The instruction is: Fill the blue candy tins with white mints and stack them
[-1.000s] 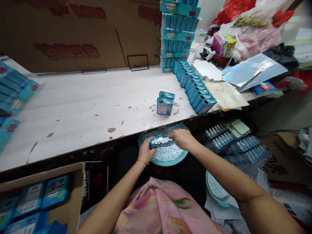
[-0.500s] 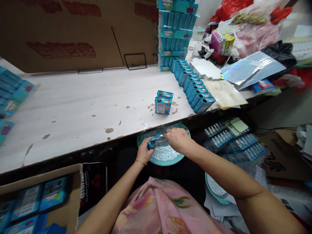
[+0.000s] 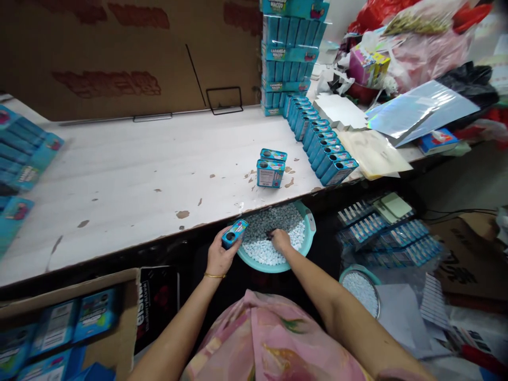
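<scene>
My left hand (image 3: 223,253) grips a small blue candy tin (image 3: 235,233), tilted, its dark round opening facing up, beside the basin's left rim. In the turquoise basin (image 3: 310,241) lie many small white candies (image 3: 265,253), the far part in shadow. My right hand (image 3: 281,241) is down among them, fingers closed. The clear scoop it held a moment ago is mostly hidden; only a dark bit shows at the fingertips. On the table stand two more blue tins (image 3: 270,173), one behind the other.
A row of blue tins (image 3: 337,172) runs back to stacked display packs (image 3: 273,71). Further packs (image 3: 29,153) stand at left. An open carton (image 3: 119,338) of tins sits lower left. Right of me are a smaller bowl (image 3: 360,291) of candies and bagged packs (image 3: 400,243).
My right hand has moved from the tin's opening down into the candies. My left hand has drawn the tin slightly left, away from the basin's middle.
</scene>
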`<move>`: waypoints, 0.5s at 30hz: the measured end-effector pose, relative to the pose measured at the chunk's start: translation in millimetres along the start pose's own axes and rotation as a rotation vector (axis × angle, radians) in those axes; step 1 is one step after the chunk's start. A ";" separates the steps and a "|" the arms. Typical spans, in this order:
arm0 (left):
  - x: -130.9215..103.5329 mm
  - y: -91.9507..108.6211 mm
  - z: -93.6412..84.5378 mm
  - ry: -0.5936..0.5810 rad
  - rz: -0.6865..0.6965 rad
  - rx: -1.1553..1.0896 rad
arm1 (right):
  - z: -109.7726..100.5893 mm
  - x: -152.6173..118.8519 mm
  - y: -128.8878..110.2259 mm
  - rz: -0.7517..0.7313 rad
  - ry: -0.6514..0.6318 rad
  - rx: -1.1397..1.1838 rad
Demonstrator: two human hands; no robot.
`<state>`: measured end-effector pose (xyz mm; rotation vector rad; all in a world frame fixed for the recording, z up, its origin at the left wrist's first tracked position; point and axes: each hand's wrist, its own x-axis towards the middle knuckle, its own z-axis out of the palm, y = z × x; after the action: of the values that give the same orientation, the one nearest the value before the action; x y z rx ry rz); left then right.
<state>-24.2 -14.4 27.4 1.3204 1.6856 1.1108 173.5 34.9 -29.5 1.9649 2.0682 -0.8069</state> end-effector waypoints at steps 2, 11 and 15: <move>-0.5 0.2 -2.0 0.008 -0.014 0.000 | 10.0 7.4 -6.1 -0.026 -0.003 0.092; 0.7 0.4 -4.1 0.043 -0.023 -0.014 | -52.4 -14.7 32.5 -0.202 0.031 0.363; 2.6 0.1 11.4 -0.017 0.067 0.043 | -101.4 -39.2 25.6 -0.323 0.091 0.322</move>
<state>-14.4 -9.6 23.1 1.4190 1.6724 1.1042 226.5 50.4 67.6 1.8649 2.4837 -1.2006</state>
